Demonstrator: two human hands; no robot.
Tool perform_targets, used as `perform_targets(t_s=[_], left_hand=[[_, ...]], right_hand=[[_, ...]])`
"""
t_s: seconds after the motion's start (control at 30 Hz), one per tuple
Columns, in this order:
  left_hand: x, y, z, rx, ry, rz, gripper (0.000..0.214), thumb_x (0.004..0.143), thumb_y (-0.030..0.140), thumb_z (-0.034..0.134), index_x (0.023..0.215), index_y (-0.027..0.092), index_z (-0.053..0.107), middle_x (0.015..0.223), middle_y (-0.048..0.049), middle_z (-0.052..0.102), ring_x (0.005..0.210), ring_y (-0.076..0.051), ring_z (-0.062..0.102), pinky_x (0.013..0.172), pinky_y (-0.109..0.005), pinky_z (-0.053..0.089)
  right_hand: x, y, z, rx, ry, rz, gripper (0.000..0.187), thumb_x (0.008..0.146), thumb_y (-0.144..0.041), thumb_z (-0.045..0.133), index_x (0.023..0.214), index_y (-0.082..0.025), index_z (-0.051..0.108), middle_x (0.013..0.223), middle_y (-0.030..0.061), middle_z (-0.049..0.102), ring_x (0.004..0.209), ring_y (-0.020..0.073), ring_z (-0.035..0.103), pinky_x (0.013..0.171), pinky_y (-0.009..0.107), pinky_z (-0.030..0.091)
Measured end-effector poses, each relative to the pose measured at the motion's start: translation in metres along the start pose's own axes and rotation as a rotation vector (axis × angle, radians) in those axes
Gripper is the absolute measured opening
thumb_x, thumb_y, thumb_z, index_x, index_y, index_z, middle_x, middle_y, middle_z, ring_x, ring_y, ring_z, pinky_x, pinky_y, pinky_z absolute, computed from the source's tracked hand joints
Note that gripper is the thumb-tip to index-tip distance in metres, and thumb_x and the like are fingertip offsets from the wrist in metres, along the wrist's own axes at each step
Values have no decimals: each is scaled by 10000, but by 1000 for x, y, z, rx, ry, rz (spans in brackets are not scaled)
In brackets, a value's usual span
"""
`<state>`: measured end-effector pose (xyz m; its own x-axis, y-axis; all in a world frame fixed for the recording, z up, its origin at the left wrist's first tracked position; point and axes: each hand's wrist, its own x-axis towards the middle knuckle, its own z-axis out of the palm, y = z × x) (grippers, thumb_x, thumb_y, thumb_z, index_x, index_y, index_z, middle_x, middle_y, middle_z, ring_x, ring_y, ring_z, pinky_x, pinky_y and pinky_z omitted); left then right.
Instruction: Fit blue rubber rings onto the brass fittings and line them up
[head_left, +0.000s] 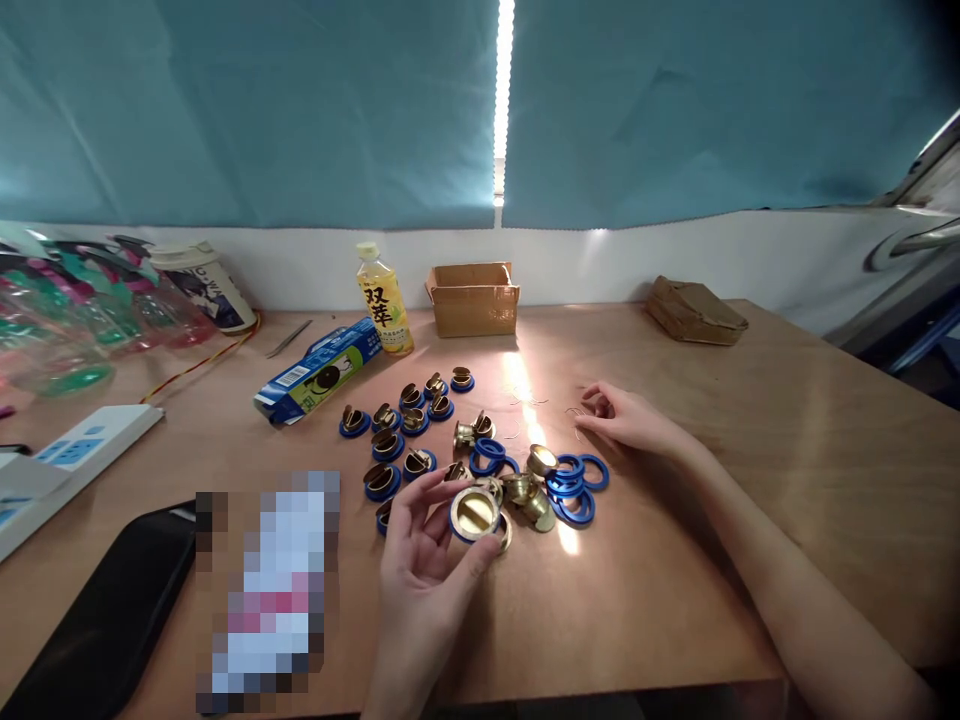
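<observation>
My left hand (435, 560) pinches a round brass piece (475, 513) with a blue ring around its rim, its slotted face turned up toward me. My right hand (611, 415) has its fingers pinched together on thin wires (576, 418), which stick out past the fingertips. Loose brass pieces (534, 500) lie piled just right of my left hand. Beside them is a heap of blue rings (574, 485). Several brass pieces seated in blue rings (386, 445) stand on the table beyond and left of my left hand, some partly hidden by it.
Behind the parts are a blue box (322, 370), a yellow drink bottle (385, 300) and an open cardboard box (474, 302). A brown package (696, 310) sits back right. At left are spray bottles (97, 310), a power strip (75, 460), tweezers (289, 338) and a black pouch (105, 610).
</observation>
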<state>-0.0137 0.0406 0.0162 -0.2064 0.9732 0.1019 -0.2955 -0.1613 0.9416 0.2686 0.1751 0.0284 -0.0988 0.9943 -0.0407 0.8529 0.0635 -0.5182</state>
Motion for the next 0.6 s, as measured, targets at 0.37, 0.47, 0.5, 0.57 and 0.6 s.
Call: perform_targets(t_s=[0.37,0.47,0.5,0.57,0.6], left_hand=[[-1,-4,-2,23,-23,41,556,744,206,820,1231,278,561,1119,-44,668,1048,-167,693,920,-246,561],[-1,-5,-2,27,-13,44,556,741,207,822,1228,277,561,1116,-40,667,1047,-162,694,920,-239,559],[-1,-5,-2,28,-11,41,560,739,206,823,1228,276,560,1118,-39,666,1047,-162,694,922,-239,558],[0,-4,-2,31,-5,29,561,738,205,823,1227,273,557,1119,-41,664,1057,-167,690,935,-251,554],[0,-4,-2,29,-3,27,562,733,205,825,1223,269,558,1116,-43,664,1054,-172,692,935,-260,556]], right_hand=[[10,-7,21,-51,80,37,155,862,-319,626,813,-172,637,811,49,707,729,181,604,616,262,384],[10,-10,24,-80,94,28,123,884,-259,601,821,-161,642,850,75,709,780,197,609,649,270,371],[11,-11,26,-89,99,24,117,888,-242,596,821,-157,641,869,87,709,798,204,611,663,274,368],[11,-12,27,-100,105,18,115,893,-215,584,815,-150,635,894,110,707,818,218,612,681,285,362],[12,-12,28,-103,107,17,119,896,-206,576,807,-148,630,900,119,706,822,225,613,684,290,358]])
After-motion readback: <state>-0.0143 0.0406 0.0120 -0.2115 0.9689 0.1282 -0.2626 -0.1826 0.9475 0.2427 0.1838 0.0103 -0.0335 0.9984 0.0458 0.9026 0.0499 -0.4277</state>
